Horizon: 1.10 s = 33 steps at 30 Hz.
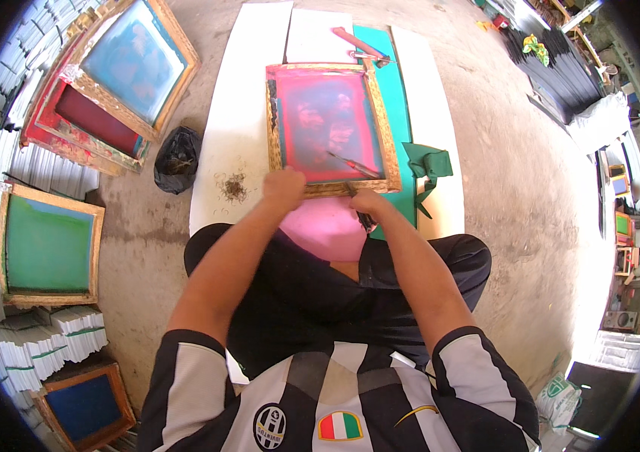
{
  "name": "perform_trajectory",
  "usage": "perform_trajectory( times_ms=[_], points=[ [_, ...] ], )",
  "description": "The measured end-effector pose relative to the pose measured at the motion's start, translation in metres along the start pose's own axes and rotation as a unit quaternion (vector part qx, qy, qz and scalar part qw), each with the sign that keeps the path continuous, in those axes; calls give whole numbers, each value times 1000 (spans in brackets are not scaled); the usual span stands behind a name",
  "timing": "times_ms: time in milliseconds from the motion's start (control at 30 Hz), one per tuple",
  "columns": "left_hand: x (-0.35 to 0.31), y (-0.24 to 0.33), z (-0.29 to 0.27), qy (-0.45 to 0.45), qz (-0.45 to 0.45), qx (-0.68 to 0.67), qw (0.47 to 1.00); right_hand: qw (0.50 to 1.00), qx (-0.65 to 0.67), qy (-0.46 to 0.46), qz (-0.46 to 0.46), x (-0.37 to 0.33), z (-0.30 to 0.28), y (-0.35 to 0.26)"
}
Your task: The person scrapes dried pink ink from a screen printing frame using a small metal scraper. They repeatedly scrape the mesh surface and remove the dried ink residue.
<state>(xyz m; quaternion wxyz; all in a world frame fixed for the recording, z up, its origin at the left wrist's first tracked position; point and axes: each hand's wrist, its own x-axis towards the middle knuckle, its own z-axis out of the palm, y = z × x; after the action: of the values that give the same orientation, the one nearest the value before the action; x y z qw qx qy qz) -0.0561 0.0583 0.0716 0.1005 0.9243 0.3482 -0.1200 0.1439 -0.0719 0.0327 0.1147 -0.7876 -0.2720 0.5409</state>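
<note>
A wooden screen-printing frame (384, 135) with pink and blue mesh lies in front of me, its near edge close to my lap. My left hand (284, 188) is closed on its near left corner. At the near edge, further right, my right hand (372, 205) grips a dark tool that looks like pliers (366, 221); its tip meets the wood, though fingers hide most of it. A slim pointed tool with a red handle (355, 165) rests on the mesh. Left of the frame is a small pile of brownish bits (232, 187), too fine to make out.
White boards (233, 105) and a green sheet (391, 105) lie under the frame. Beyond it is a red-handled tool (361, 45); to its right, dark green cloth (429, 162). A black bag (177, 160) and other framed screens (52, 245) stand left. Pink material (327, 226) covers my lap.
</note>
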Motion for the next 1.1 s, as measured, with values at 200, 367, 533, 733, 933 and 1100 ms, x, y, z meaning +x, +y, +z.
perform_trajectory(
  times_ms=[200, 367, 533, 733, 933, 1100],
  points=[
    [2, 41, 51, 84, 15, -61, 995, 994, -54, -41, 90, -8, -12, -24],
    [5, 40, 51, 74, 16, -83, 994, 982, -110, -65, 138, 3, -22, -36],
    [6, 46, 47, 32, 9, -91, 995, 987, -150, -16, 55, -5, -14, -32],
    [8, 46, 47, 56, 11, -72, 996, 982, -141, 126, -27, 7, 12, 3],
    [9, 46, 37, 14, -14, -106, 994, 986, -72, 147, -43, 3, 19, 12],
    [6, 43, 41, 65, -3, -100, 993, 987, 40, 146, -57, -5, 30, 22]
  ],
)
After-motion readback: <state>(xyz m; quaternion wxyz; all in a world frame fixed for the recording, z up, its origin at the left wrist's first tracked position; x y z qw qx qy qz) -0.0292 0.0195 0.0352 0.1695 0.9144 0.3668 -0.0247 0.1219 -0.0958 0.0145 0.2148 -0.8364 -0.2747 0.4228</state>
